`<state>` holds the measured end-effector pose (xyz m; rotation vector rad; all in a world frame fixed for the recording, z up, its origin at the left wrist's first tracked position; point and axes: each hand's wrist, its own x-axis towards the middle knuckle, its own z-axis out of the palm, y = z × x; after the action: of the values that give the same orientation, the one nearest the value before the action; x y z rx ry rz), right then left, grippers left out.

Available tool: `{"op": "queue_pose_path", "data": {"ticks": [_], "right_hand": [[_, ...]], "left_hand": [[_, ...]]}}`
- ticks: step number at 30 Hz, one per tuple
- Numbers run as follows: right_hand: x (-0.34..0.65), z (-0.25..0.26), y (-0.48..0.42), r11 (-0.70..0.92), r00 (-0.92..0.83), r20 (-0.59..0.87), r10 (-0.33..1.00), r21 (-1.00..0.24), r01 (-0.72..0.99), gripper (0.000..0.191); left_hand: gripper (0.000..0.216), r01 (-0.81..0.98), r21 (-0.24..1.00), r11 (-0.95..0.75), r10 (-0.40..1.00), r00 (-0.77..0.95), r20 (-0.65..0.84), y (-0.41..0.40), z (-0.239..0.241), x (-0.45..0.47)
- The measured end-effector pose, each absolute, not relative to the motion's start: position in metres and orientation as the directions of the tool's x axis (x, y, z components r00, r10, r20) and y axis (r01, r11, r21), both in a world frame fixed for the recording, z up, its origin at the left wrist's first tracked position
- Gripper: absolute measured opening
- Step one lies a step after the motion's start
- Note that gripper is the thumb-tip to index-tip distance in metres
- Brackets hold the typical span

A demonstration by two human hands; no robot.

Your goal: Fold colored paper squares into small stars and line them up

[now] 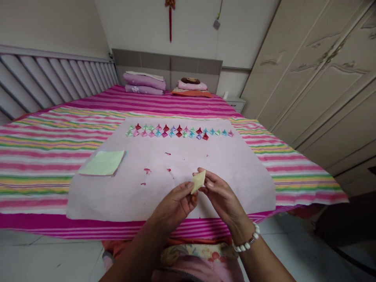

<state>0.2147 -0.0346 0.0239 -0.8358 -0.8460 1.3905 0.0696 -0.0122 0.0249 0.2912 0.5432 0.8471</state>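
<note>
A small pale yellow piece of folded paper (198, 182) is held up above the front part of a white sheet (235, 164). My left hand (178, 201) pinches its lower left corner between thumb and fingers. From the other side, my right hand (220, 194) has its fingers curled round the paper's right edge, with some fingertips hidden behind it. A white bead bracelet (248, 243) circles my right wrist. Farther back on the sheet, small folded paper pieces (179, 131) in red, pink, green, blue and purple stand in two rows.
A stack of square paper (102, 163), light green on top, lies at the sheet's left. Red marks (147, 171) dot the sheet. Beneath is a bed with a striped cover (35, 156). Folded bedding (144, 83) sits by the headboard. A wardrobe (317, 78) stands right, a railing (55, 78) left.
</note>
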Motion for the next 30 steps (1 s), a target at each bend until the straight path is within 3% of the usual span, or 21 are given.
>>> {"op": "queue_pose_path", "data": {"ticks": [5,9,13,17,21,27,30], "right_hand": [[0.210,0.022,-0.033,-0.048,-0.059,-0.023,0.998,-0.879,-0.474,0.022],[0.211,0.023,-0.032,-0.046,-0.043,-0.029,0.999,-0.875,-0.482,0.016],[0.214,0.025,-0.031,-0.058,-0.050,-0.039,0.998,-0.883,-0.466,0.017],[0.216,0.025,-0.032,-0.038,0.011,-0.047,0.999,-0.906,-0.422,0.018],[0.217,0.025,-0.033,-0.054,0.029,-0.074,0.997,-0.904,-0.424,0.016],[0.213,0.028,-0.035,-0.066,0.001,-0.072,0.997,-0.915,-0.398,0.014],[0.209,0.029,-0.036,-0.065,-0.001,-0.070,0.998,-0.923,-0.380,0.014]], "left_hand": [[0.007,-0.613,0.313,0.725,0.688,0.625,-0.369,-0.018,0.017,0.074],[0.006,-0.564,0.308,0.766,0.643,0.660,-0.389,-0.019,0.017,0.073],[0.013,-0.442,0.541,0.716,0.668,0.658,-0.348,-0.017,0.019,0.069],[0.024,-0.408,0.816,0.409,0.871,0.443,-0.215,-0.011,0.021,0.063],[0.040,-0.427,0.862,0.272,0.906,0.416,-0.080,-0.006,0.024,0.051],[0.022,-0.152,0.985,0.080,0.924,0.381,-0.017,-0.007,0.035,0.044],[0.018,-0.109,0.993,0.054,0.943,0.333,-0.015,-0.009,0.039,0.047]]}}
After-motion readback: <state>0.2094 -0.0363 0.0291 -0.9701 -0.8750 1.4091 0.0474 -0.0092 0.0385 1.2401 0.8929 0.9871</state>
